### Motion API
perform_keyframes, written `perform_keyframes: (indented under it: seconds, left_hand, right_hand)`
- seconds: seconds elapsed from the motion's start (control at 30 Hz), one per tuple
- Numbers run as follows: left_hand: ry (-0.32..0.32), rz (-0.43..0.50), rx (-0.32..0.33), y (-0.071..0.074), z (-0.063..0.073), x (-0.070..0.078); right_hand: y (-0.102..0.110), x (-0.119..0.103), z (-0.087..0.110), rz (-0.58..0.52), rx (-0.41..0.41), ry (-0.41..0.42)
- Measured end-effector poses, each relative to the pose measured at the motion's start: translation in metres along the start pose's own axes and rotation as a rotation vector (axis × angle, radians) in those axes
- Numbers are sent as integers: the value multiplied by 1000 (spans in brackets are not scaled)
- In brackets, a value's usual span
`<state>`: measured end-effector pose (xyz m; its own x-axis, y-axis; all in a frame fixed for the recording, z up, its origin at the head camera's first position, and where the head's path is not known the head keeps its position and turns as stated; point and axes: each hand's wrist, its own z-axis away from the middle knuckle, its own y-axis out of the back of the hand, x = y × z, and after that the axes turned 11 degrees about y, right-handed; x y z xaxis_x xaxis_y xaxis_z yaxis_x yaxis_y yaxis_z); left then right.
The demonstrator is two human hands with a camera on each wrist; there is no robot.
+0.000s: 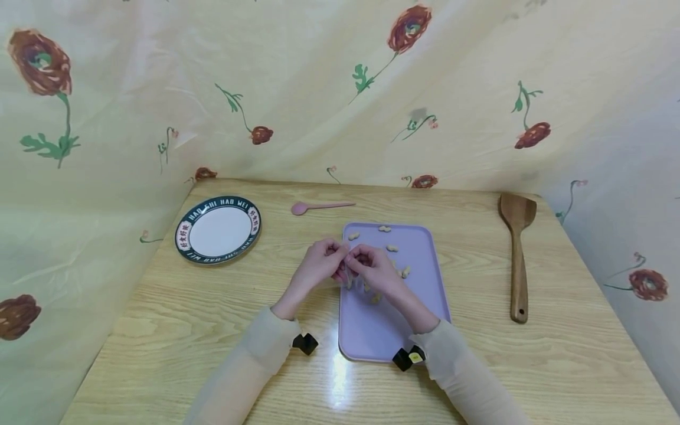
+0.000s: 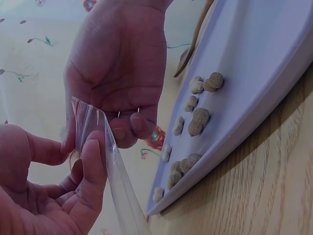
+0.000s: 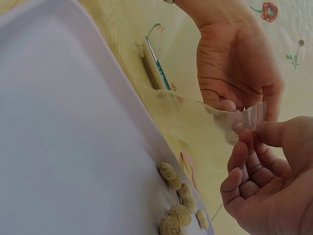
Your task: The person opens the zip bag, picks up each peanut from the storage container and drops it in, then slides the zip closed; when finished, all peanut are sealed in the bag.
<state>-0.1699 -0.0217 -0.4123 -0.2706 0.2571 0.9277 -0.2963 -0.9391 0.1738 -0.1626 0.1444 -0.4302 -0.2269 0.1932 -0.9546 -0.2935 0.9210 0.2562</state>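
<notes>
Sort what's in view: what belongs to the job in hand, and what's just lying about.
Likely part of the job:
clear plastic bag, pinched by left hand and right hand
peanuts
purple tray bearing them

Apparently just lying about:
plate
pink spoon
wooden spatula

Glare on tabletop [image 1: 319, 386] — wrist views dim

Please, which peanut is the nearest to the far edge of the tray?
The peanut midway along the far edge of the purple tray; all other visible peanuts lie closer to the person.
</notes>
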Motion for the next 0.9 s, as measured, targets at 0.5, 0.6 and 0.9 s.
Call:
perform_keyframes:
  seconds: [0.5,0.6,0.9]
  left_hand:
    - [13,-47,22,4,-2,-3]
    - [11,-49,23,4,-2,-3]
    - [14,-78,38,5,-2,-1]
  right_hand:
    - [-4,2,1,-14,-18,-40]
    - [-5,3,1,-10,-21,-54]
    - [-6,3,-1,11,-25,-72]
